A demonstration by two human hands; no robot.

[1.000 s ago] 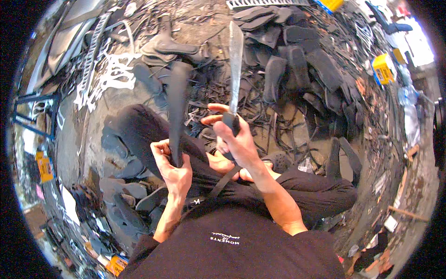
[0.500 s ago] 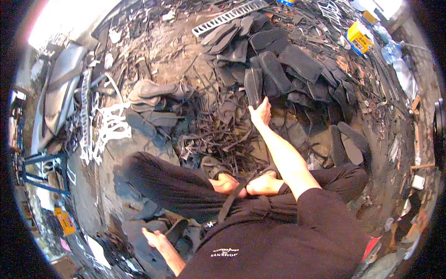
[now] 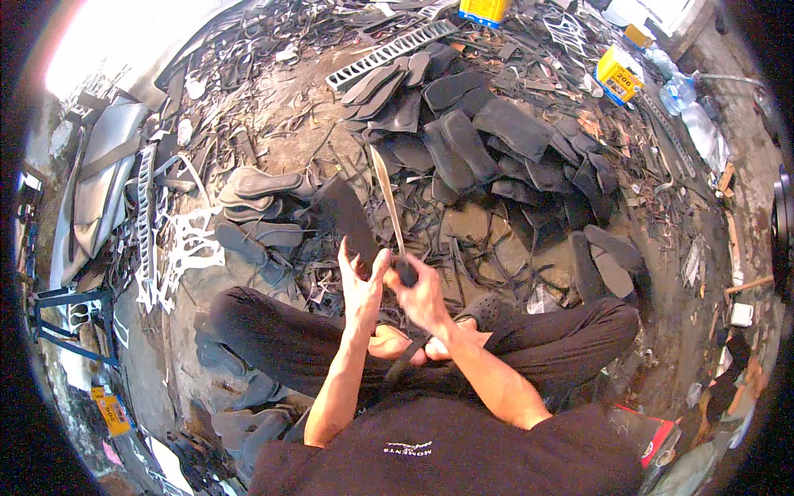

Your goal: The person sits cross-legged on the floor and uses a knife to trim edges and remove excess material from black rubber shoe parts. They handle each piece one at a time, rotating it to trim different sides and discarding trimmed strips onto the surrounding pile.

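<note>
1. Pile of dark soles (image 3: 504,136): heaped across the upper centre and upper right of the frame, pieces overlapping at mixed angles
2. Stack of soles (image 3: 258,186): left of centre, paler on top
3. Dark flat piece (image 3: 343,207): centre of the frame, tilted with its upper end toward the upper left; lower end at the left hand
4. Knife (image 3: 385,188): just right of the dark flat piece; blade points up and slightly left, tip near the pile
5. Left hand (image 3: 364,289): partly closed, thumb and fingers around the lower end of the dark flat piece; exact finger contact is blurred
6. Right hand (image 3: 424,299): closed around the black knife handle, beside the left thumb
7. Yellow box (image 3: 619,76): upper right of the frame, beyond the pile
</note>
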